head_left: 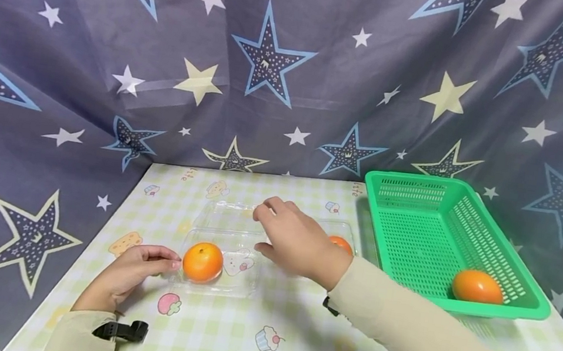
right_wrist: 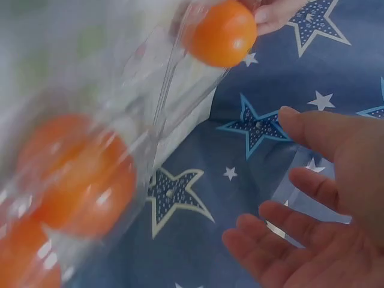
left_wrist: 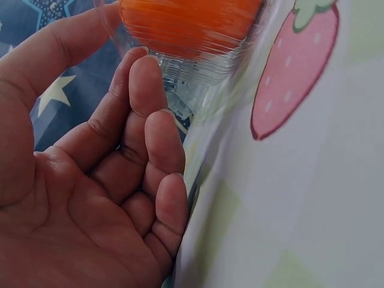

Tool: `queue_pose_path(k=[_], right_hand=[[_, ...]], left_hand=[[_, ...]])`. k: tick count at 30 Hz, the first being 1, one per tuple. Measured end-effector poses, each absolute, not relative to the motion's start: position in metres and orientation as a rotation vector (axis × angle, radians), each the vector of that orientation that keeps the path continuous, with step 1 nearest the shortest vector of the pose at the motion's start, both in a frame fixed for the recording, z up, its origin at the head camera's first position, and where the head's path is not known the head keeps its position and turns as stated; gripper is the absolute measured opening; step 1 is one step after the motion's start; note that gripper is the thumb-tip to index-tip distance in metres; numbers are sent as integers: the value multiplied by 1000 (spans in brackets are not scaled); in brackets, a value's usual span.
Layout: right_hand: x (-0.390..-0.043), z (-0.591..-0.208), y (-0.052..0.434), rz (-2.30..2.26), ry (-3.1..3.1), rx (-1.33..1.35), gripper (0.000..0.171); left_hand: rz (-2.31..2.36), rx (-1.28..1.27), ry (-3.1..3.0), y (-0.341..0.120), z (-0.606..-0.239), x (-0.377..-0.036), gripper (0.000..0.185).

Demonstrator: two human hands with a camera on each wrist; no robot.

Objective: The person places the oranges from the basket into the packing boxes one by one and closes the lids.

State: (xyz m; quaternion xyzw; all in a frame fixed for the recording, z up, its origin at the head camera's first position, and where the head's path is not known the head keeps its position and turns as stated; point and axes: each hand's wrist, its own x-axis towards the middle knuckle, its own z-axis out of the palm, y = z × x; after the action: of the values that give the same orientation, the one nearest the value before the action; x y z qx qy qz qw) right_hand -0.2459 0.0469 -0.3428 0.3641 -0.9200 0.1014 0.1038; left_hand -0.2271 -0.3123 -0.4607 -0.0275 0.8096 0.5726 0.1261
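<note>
A clear plastic clamshell box [head_left: 231,229] lies open on the checked tablecloth [head_left: 291,343]. One orange [head_left: 202,262] sits in its near-left cell. My left hand [head_left: 170,261] pinches the box's left rim beside that orange. In the left wrist view the fingers [left_wrist: 147,90] press the clear wall [left_wrist: 198,78] under the orange [left_wrist: 186,21]. My right hand [head_left: 259,231] hovers over the box's middle with relaxed, spread fingers, holding nothing. A second orange [head_left: 340,244] shows just behind that hand and appears blurred [right_wrist: 78,174] in the right wrist view.
A green slotted basket [head_left: 419,187] stands at the right rear of the table with one orange [head_left: 477,286] in its near corner. A star-printed blue cloth [head_left: 276,50] hangs behind and drapes down the left side.
</note>
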Motion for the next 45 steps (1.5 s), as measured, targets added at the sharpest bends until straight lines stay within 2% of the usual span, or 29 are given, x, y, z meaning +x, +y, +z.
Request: queue_pose_path(k=[13,27,38,45], right_hand=[[-248,-331,83,193,-2724,1000,42],[-253,-304,134,154,-2675,953,43],[-261,-315,184,62,-2754,832,46],[-265,-317,211,34,-2723,812,35]], left_hand=[[1675,-103,2361,-313,-461,-227,28],[1670,-119,2350,-314,-464,-226,37],[1670,-101,2353,-313,-462,-228,34],[1693,-90,2348,-313,-464,-227,27]])
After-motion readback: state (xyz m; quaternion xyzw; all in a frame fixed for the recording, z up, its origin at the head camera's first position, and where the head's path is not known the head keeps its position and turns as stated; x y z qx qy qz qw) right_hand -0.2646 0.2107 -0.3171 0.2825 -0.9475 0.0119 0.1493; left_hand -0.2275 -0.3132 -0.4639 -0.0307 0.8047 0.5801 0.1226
